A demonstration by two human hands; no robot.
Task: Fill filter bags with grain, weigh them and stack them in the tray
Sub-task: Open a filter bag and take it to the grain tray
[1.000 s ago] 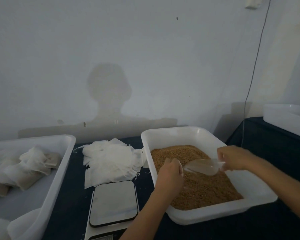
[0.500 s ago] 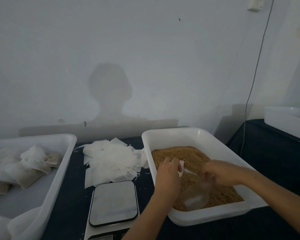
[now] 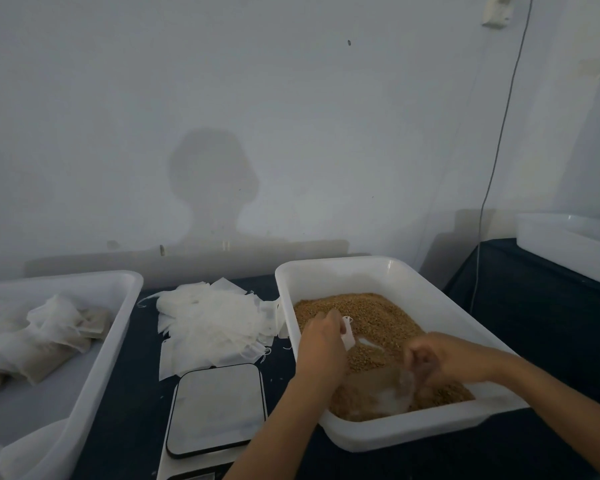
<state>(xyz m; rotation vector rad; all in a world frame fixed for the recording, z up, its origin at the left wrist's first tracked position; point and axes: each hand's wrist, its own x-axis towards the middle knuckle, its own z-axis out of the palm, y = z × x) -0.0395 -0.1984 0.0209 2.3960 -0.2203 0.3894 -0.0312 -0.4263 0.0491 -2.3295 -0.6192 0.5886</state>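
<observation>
A white tub point(image 3: 388, 271) holds brown grain point(image 3: 371, 315). My left hand point(image 3: 321, 344) pinches a white filter bag point(image 3: 347, 332) over the grain near the tub's left wall. My right hand point(image 3: 440, 358) grips a clear plastic scoop point(image 3: 378, 393), which lies low in the grain at the tub's near side, partly filled and blurred. A pile of flat filter bags point(image 3: 208, 323) sits on the dark table. The scale point(image 3: 217, 407) stands bare in front of it. The white tray point(image 3: 118, 306) on the left holds several filled bags point(image 3: 39, 348).
Another white tub point(image 3: 568, 247) stands on a second dark table at the far right. A thin cable point(image 3: 492, 174) hangs down the wall behind the grain tub. The wall runs close behind the table.
My right hand has swung the scoop from above the grain down and toward me, digging it into the grain at the tub's near side. My left hand stays put with the bag.
</observation>
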